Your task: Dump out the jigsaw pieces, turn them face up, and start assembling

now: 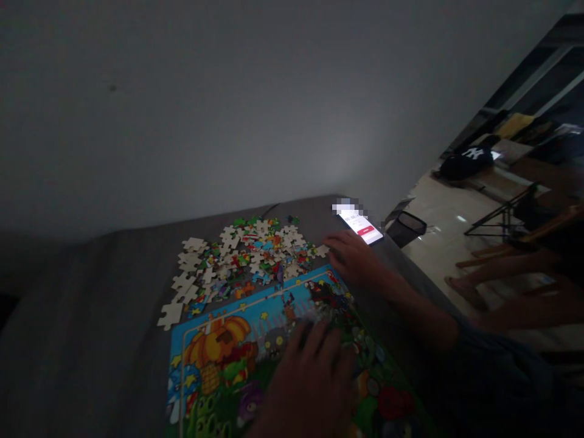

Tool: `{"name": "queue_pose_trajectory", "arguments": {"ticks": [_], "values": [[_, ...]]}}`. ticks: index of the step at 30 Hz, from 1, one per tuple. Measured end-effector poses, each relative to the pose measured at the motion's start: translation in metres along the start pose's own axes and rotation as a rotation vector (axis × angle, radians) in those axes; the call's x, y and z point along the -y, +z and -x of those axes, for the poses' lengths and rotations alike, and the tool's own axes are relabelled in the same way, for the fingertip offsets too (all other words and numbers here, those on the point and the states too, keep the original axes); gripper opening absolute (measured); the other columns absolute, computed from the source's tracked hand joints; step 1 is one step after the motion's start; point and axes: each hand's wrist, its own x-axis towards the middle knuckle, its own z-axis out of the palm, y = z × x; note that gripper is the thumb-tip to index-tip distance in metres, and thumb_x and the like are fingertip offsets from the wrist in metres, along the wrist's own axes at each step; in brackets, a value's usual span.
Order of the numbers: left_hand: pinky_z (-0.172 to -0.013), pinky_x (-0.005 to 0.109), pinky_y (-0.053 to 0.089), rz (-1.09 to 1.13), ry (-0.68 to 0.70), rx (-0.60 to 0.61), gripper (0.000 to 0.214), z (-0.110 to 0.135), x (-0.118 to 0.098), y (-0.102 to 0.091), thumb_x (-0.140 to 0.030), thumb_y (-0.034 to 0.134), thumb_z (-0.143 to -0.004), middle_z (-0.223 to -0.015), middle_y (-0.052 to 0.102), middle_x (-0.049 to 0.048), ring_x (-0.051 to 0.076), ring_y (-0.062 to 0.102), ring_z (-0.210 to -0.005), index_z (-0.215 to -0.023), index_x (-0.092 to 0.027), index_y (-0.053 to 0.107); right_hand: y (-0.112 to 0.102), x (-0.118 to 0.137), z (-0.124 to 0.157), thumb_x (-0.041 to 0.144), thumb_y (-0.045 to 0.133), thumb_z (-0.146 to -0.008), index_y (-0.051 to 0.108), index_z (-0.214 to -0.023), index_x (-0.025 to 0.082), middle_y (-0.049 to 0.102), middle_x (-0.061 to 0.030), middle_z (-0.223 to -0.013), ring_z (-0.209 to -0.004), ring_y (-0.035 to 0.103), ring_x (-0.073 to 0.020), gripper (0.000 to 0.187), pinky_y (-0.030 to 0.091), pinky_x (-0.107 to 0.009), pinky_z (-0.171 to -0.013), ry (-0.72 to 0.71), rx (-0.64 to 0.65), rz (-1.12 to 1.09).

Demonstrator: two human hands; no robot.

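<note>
1. Although blur softens my left hand (314,371), I see it back up over the board (260,331), fingers bent and a little parted; whether they press or pinch anything I cannot tell.
2. My right hand (353,258) reaches in from the surface's right side, just beyond the board's far right corner. Its fingers are half curled, the tips at a pale piece (322,251); I cannot tell whether they grip it.
3. The board lies flat on the grey surface (109,340), its bright cartoon facing up, with a pumpkin (218,340) toward its far left corner.
4. Loose pieces (249,249) crowd between the board's far edge and the surface's far edge, some overlapping. Many show blank backs, others coloured print. One blank piece (171,315) sits just beside the board's far left corner.
5. My phone (360,225) lies lit near the surface's far right corner, just past my right hand.
6. Behind the far edge rises a wall (205,121); beyond the right edge are a person's legs (511,267) and a dark cap (468,161).
</note>
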Motion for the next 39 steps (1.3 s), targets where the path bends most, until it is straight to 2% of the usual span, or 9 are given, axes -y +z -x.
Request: {"name": "queue_pose_trajectory", "arguments": {"ticks": [2, 7, 12, 15, 19, 25, 30, 35, 39], "values": [[-0.099, 0.056, 0.054, -0.038, 0.168, -0.076, 0.040, 0.005, -0.012, 0.020, -0.049, 0.042, -0.105, -0.143, 0.062, 0.0057, 0.033, 0.060, -0.126, -0.133, -0.029, 0.064, 0.003, 0.002, 0.000, 0.024, 0.051, -0.099, 0.066, -0.128, 0.017, 0.066, -0.0124, -0.127, -0.119, 0.057, -0.0268, 0.033, 0.047, -0.047, -0.105, -0.023, 0.031, -0.028], [-0.100, 0.063, 0.050, -0.134, 0.247, -0.126, 0.041, 0.016, -0.017, 0.050, -0.034, 0.041, -0.107, -0.157, 0.049, 0.0065, 0.035, 0.055, -0.133, -0.147, -0.033, 0.050, 0.010, 0.000, 0.001, 0.032, 0.049, -0.103, 0.065, -0.129, 0.019, 0.065, -0.0121, -0.130, -0.121, 0.058, -0.0260, 0.033, 0.047, -0.046, -0.106, -0.006, 0.074, -0.076], [-0.110, 0.074, 0.036, 0.019, 0.217, 0.117, 0.069, 0.019, -0.019, 0.023, -0.069, 0.027, -0.102, -0.170, 0.022, 0.0081, 0.040, 0.031, -0.151, -0.159, -0.029, 0.032, 0.005, 0.000, -0.002, 0.034, 0.051, -0.103, 0.065, -0.126, 0.019, 0.064, -0.0125, -0.128, -0.120, 0.058, -0.0265, 0.031, 0.047, -0.045, -0.104, 0.011, 0.110, -0.110], [-0.116, 0.076, 0.025, 0.065, 0.155, 0.207, 0.068, 0.018, -0.027, 0.006, -0.069, 0.029, -0.102, -0.172, 0.011, 0.0000, 0.039, 0.020, -0.155, -0.162, -0.041, 0.017, 0.003, 0.001, -0.004, 0.033, 0.052, -0.103, 0.066, -0.123, 0.018, 0.064, -0.0122, -0.125, -0.119, 0.058, -0.0262, 0.029, 0.047, -0.045, -0.104, 0.011, 0.122, -0.133], [-0.114, 0.081, 0.019, 0.058, 0.143, 0.248, 0.077, 0.021, -0.040, -0.002, -0.071, 0.039, -0.098, -0.173, 0.005, 0.0008, 0.043, 0.017, -0.155, -0.161, -0.046, 0.003, 0.000, 0.002, -0.005, 0.034, 0.056, -0.101, 0.066, -0.119, 0.017, 0.065, -0.0127, -0.123, -0.117, 0.058, -0.0276, 0.027, 0.047, -0.046, -0.102, 0.009, 0.124, -0.153], [-0.111, 0.078, 0.030, -0.015, 0.165, 0.245, 0.074, 0.031, -0.058, -0.004, -0.076, 0.032, -0.097, -0.172, 0.012, 0.0040, 0.042, 0.023, -0.154, -0.161, -0.045, 0.009, -0.006, 0.000, 0.000, 0.032, 0.068, -0.093, 0.067, -0.109, 0.020, 0.067, -0.0118, -0.122, -0.120, 0.057, -0.0315, 0.020, 0.046, -0.051, -0.099, -0.022, 0.132, -0.172], [-0.109, 0.074, 0.037, -0.107, 0.190, 0.180, 0.071, 0.035, -0.069, 0.008, -0.064, 0.048, -0.098, -0.168, 0.028, 0.0049, 0.041, 0.032, -0.150, -0.160, -0.043, 0.021, -0.007, -0.002, 0.002, 0.030, 0.071, -0.089, 0.067, -0.107, 0.021, 0.067, -0.0107, -0.125, -0.131, 0.048, -0.0342, 0.020, 0.039, -0.055, -0.106, -0.055, 0.110, -0.197], [-0.108, 0.055, 0.046, -0.169, 0.230, -0.023, 0.041, 0.021, -0.055, 0.022, -0.057, 0.047, -0.103, -0.149, 0.057, -0.0033, 0.028, 0.058, -0.127, -0.141, -0.046, 0.053, -0.011, 0.003, 0.000, 0.025, 0.069, -0.089, 0.067, -0.100, 0.020, 0.069, -0.0102, -0.113, -0.121, 0.053, -0.0321, 0.013, 0.042, -0.051, -0.101, -0.069, 0.081, -0.204], [-0.100, 0.037, 0.051, -0.148, 0.321, -0.282, 0.029, 0.014, -0.032, 0.056, -0.044, 0.056, -0.103, -0.143, 0.062, -0.0118, 0.016, 0.063, -0.111, -0.131, -0.042, 0.063, -0.012, 0.005, -0.004, 0.019, 0.065, -0.093, 0.066, -0.093, 0.021, 0.071, -0.0043, -0.100, -0.103, 0.061, -0.0222, 0.002, 0.048, -0.040, -0.094, -0.124, 0.096, -0.206]]}}
